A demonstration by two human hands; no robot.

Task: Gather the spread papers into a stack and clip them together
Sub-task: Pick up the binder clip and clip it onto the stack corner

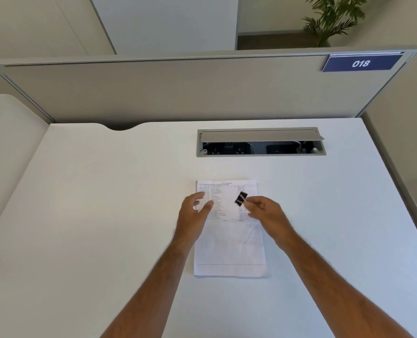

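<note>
A stack of white printed papers [229, 242] lies squared up in the middle of the white desk [105, 215]. My right hand [266, 211] pinches a black binder clip [241, 198] by its wire handles, holding it over the upper right part of the top sheet. My left hand [195, 211] hovers over the left upper part of the stack with fingers relaxed and slightly spread, holding nothing.
An open cable tray [261, 145] with a raised grey flap is set into the desk behind the papers. A grey partition [178, 93] with a blue "018" label [360, 63] closes off the back. A potted plant [334, 18] stands beyond it.
</note>
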